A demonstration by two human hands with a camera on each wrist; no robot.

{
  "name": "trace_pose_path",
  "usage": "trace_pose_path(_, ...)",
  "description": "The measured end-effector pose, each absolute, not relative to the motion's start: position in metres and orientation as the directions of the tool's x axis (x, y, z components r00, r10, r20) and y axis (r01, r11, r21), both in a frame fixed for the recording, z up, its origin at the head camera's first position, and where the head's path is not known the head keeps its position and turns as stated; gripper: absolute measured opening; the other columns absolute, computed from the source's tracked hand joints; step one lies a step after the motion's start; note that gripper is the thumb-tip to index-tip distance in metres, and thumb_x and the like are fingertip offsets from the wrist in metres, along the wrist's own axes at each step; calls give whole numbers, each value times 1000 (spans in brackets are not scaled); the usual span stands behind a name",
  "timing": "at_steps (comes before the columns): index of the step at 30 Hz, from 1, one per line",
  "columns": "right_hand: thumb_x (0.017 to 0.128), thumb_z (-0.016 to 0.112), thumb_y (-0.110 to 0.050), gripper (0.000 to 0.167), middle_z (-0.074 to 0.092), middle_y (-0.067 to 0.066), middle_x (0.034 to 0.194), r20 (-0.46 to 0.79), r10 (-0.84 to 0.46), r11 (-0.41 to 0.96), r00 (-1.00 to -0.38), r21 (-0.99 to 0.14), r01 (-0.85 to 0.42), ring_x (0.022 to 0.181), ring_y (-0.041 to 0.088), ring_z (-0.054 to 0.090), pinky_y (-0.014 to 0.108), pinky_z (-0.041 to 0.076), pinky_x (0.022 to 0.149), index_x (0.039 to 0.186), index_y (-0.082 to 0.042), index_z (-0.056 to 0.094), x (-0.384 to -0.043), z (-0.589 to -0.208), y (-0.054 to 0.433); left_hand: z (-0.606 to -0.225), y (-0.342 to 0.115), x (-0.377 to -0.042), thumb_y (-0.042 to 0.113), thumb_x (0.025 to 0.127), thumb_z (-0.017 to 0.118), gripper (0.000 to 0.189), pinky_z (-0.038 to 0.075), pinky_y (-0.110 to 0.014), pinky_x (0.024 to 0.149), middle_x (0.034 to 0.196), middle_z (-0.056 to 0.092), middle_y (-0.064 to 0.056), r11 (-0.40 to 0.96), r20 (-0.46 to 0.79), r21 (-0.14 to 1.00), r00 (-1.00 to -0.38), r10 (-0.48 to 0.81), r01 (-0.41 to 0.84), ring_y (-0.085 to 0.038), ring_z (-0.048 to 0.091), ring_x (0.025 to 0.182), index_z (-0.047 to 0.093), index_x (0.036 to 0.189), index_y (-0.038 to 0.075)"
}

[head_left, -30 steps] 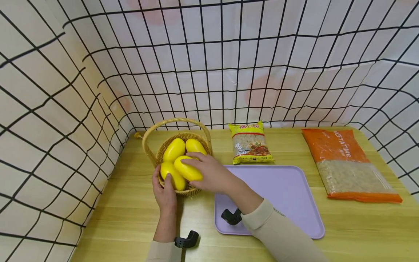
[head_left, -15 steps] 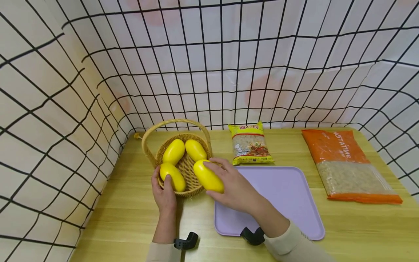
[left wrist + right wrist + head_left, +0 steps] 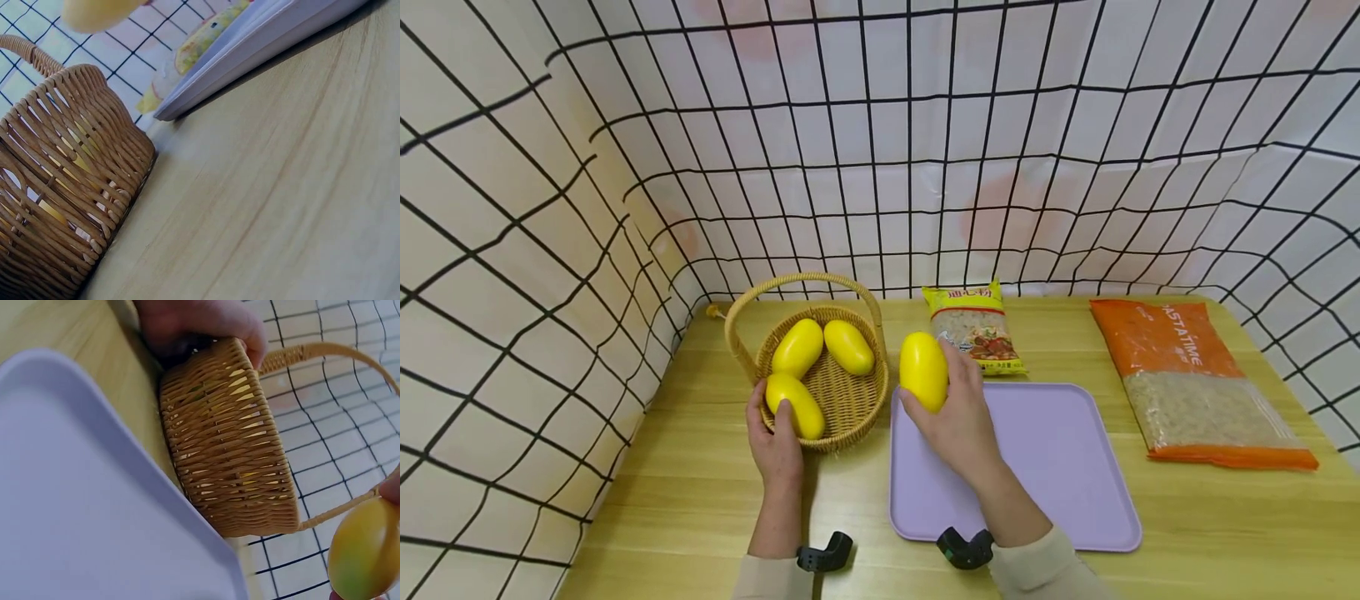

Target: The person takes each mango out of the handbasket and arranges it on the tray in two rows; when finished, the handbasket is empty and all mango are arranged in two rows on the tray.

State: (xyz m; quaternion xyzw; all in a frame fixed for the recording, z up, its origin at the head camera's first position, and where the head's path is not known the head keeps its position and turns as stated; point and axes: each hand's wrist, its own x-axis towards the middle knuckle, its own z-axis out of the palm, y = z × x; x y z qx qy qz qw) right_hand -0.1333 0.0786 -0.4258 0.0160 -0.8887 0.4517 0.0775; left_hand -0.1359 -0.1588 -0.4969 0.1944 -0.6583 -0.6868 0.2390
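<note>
My right hand (image 3: 958, 425) holds a smooth yellow mango (image 3: 922, 371) in the air over the far left corner of the lilac tray (image 3: 1052, 467). In the right wrist view the same mango (image 3: 361, 553) shows a greenish patch at its lower end. At the left stands a round wicker basket (image 3: 846, 400) with an arched handle. My left hand (image 3: 777, 454) grips its near left rim, thumb over the edge against a mango (image 3: 797, 407) inside. Two more mangoes, one at back left (image 3: 798, 347) and one at back right (image 3: 848, 347), lie in the basket.
Behind the tray lies a small yellow pasta bag (image 3: 977, 329), partly hidden by my right hand. A larger orange-and-clear pasta bag (image 3: 1210, 392) lies flat at the right. A cloth with a black grid (image 3: 910, 158) encloses the wooden table (image 3: 677, 500) at the back and sides.
My right hand has lifted one mango out of the basket, carried it right over the tray and turned it more upright. The left hand stays on the basket rim.
</note>
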Motion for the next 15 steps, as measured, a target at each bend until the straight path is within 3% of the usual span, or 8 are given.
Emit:
trace_pose_path(4,86,78,-41,92,40,18,156,94,81,553,-992,-833,-34,127,41,54,62,49,100,161,-21,28,-141,-433,76,-498,-158,-136,12,101,53,50,22,-46,125,157,44,-11,-14,49,997,-811,-584,70,-26,33,149,47,150,10)
trace_pose_path(15,87,78,-48,86,44,20,138,44,106,534,-993,-845,20,117,39,56,56,49,98,160,-31,35,-150,-455,71,-497,-159,-136,12,100,54,50,22,-47,125,157,45,-11,-10,51,997,-809,-586,70,-27,33,148,47,150,11)
